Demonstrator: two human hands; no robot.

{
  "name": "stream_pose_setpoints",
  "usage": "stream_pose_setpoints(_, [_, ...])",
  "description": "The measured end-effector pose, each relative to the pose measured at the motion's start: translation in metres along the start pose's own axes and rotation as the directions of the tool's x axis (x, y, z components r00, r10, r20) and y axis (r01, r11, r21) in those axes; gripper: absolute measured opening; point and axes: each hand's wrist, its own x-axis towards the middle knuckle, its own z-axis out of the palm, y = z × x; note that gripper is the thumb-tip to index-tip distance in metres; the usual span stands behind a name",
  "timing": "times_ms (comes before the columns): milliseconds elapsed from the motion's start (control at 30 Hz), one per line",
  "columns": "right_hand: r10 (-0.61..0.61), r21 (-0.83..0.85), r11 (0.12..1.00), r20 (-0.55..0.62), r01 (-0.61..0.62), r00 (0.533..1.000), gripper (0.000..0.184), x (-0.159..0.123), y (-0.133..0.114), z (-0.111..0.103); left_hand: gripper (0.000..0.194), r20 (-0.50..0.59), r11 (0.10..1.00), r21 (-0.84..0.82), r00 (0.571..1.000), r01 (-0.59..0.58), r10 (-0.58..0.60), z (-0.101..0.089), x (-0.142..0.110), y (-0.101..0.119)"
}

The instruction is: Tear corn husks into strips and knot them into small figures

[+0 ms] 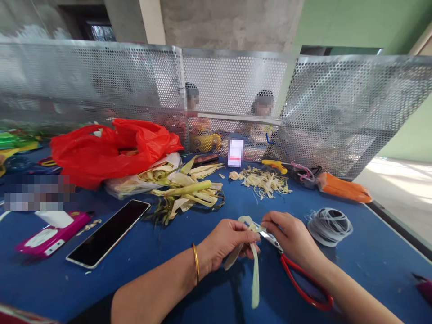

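Observation:
My left hand (229, 240), with a gold bangle at its wrist, pinches a pale strip of corn husk (255, 279) between thumb and fingers. One end of the strip hangs down towards the blue table (209, 301), and a loop of it rises above the thumb. My right hand (286, 231) is closed on another end of the same husk strip, just right of the left thumb. Red-handled scissors (303, 274) lie on the table under my right hand, their blades partly hidden by the hands. Behind my hands are a heap of corn husks (192, 189) and shredded husk scraps (265, 182).
A ball of grey cord (330, 226) stands to the right, near an orange packet (344, 186). On the left lie a phone (110, 234), a magenta power strip (54, 234) and a red plastic bag (111, 157). A perforated metal screen (232, 81) borders the back, with people beyond it.

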Motion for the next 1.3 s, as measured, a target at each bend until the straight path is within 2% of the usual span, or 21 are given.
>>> stream_pose_setpoints(100, [-0.114, -0.155, 0.984, -0.169, 0.088, 0.979, 0.020, -0.002, -0.002, 0.001, 0.030, -0.045, 1.000, -0.026, 0.999, 0.004, -0.005, 0.000, 0.000, 0.002])
stream_pose_setpoints(200, [-0.317, -0.277, 0.933, -0.330, 0.230, 0.889, 0.016, -0.006, -0.012, 0.000, 0.032, -0.061, 0.995, -0.096, 0.998, 0.005, -0.011, 0.001, -0.002, 0.005])
stream_pose_setpoints(267, [-0.479, -0.337, 0.861, -0.289, 0.380, 0.829, 0.018, -0.011, -0.020, 0.000, 0.031, -0.022, 0.984, -0.179, 1.000, 0.001, -0.005, 0.001, -0.003, 0.007])
stream_pose_setpoints(333, [-0.615, -0.404, 0.750, -0.132, 0.524, 0.778, 0.023, -0.016, -0.026, 0.004, 0.027, 0.031, 0.971, -0.239, 0.999, -0.015, 0.023, 0.001, -0.004, 0.008])
stream_pose_setpoints(400, [-0.676, -0.470, 0.637, 0.040, 0.611, 0.735, 0.027, -0.019, -0.029, 0.011, 0.028, 0.059, 0.967, -0.252, 0.997, -0.033, 0.049, 0.001, -0.003, 0.007])
stream_pose_setpoints(433, [-0.682, -0.498, 0.597, 0.096, 0.629, 0.725, 0.029, -0.019, -0.030, 0.014, 0.029, 0.064, 0.968, -0.246, 0.996, -0.041, 0.058, 0.001, -0.003, 0.006])
stream_pose_setpoints(500, [-0.680, -0.537, 0.561, 0.136, 0.631, 0.721, 0.031, -0.019, -0.029, 0.019, 0.031, 0.053, 0.972, -0.227, 0.996, -0.052, 0.065, 0.001, -0.001, 0.005])
stream_pose_setpoints(733, [-0.719, -0.518, 0.569, 0.063, 0.638, 0.692, 0.032, -0.019, -0.028, 0.020, 0.023, -0.028, 0.974, -0.204, 0.995, -0.102, 0.098, 0.004, -0.002, 0.004])
stream_pose_setpoints(967, [-0.788, -0.427, 0.536, 0.057, 0.728, 0.614, 0.028, -0.023, -0.032, 0.023, 0.016, -0.067, 0.958, -0.274, 0.995, -0.086, 0.071, 0.003, -0.001, 0.003])
stream_pose_setpoints(1167, [-0.768, -0.372, 0.590, 0.016, 0.717, 0.641, 0.027, -0.021, -0.031, 0.022, 0.016, -0.064, 0.960, -0.258, 0.993, -0.111, 0.097, 0.000, 0.001, 0.002])
stream_pose_setpoints(1300, [-0.768, -0.336, 0.591, 0.044, 0.733, 0.639, 0.025, -0.021, -0.032, 0.024, 0.019, -0.057, 0.959, -0.265, 0.994, -0.101, 0.089, 0.001, 0.001, 0.000])
